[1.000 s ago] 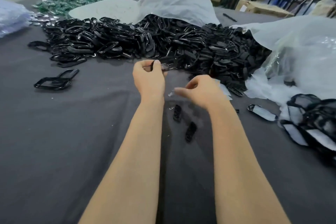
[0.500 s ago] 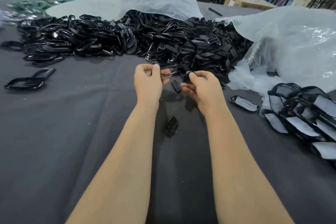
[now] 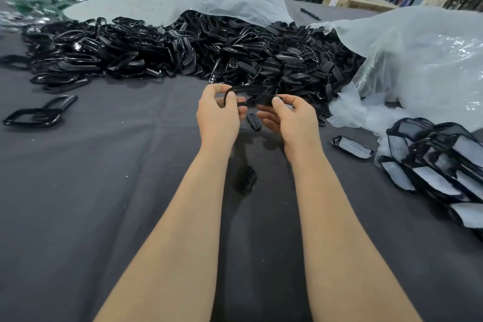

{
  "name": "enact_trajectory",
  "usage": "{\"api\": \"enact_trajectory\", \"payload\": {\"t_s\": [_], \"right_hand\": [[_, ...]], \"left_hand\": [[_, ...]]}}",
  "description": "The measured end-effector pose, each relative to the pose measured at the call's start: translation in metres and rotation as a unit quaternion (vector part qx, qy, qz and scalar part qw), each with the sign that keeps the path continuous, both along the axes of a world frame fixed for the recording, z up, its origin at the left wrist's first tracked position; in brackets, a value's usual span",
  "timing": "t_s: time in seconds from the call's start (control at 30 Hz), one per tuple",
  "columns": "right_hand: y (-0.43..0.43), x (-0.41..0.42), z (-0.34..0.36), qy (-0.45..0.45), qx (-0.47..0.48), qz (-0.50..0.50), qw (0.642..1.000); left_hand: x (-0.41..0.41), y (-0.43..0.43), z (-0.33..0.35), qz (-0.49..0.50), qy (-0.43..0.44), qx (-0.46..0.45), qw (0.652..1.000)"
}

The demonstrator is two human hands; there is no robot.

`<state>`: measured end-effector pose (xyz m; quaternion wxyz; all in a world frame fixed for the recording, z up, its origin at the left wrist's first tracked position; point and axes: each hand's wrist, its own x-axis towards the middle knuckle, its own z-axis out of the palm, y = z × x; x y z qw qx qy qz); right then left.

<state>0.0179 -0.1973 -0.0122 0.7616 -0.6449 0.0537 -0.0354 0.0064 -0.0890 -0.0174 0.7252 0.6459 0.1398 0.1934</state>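
Hands are held close together, not touching, just above the middle of the frame. A black plastic loop [image 3: 239,89] is pinched between thumb and fingers of the left hand [image 3: 218,115]. Its long axis is laid left to right across the picture, with its free end reaching towards the right hand [image 3: 291,119]. A small black insert [image 3: 264,99] is pinched at the right hand's fingertips, just beside that free end. Whether the two parts are already touching cannot be told. A short push leftward along the loop's axis is judged to be needed, and it is best given by the right hand, which is nearer the joint.
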Motion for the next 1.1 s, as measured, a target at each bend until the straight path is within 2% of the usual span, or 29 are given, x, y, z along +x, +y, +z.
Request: {"api": "enact_trajectory", "payload": {"t_s": [0.23, 0.47, 0.67, 0.73, 0.8, 0.87, 0.93, 1.03, 1.1], "right_hand": [[-0.0029, 0.0028, -0.0043, -0.005, -0.003, -0.029, 1.0], [-0.0033, 0.0024, -0.0005, -0.008, 0.098, -0.052, 0.994], [-0.0016, 0.0008, 0.0023, 0.004, 0.122, -0.053, 0.991], [-0.0009, -0.0005, 0.002, 0.004, 0.075, -0.054, 0.996], [-0.0001, -0.0008, -0.0001, -0.003, -0.026, -0.071, 0.997], [0.0006, -0.0019, -0.0018, -0.034, -0.154, -0.087, 0.984], [0.0022, -0.0045, -0.0036, -0.085, -0.234, -0.059, 0.967], [0.0049, -0.006, -0.0044, -0.113, -0.29, -0.009, 0.95], [0.0043, -0.0052, -0.0021, -0.104, -0.259, -0.005, 0.96]], "left_hand": [[-0.0014, -0.0009, 0.0004, 0.0, 0.005, -0.006, 1.0], [-0.0012, -0.0029, 0.0013, -0.01, 0.0, -0.023, 1.0], [-0.0023, -0.0054, 0.0019, -0.028, -0.007, -0.013, 0.999], [-0.0027, -0.0066, 0.0025, -0.035, -0.012, -0.004, 0.999], [-0.0026, -0.0075, 0.003, -0.039, -0.016, 0.0, 0.999], [-0.0021, -0.0076, 0.0032, -0.041, -0.02, 0.0, 0.999], [-0.0021, -0.0069, 0.0033, -0.038, -0.023, 0.006, 0.999], [-0.0026, -0.0059, 0.0031, -0.03, -0.029, 0.006, 0.999], [-0.0025, -0.0053, 0.0029, -0.019, -0.032, -0.001, 0.999]]}}
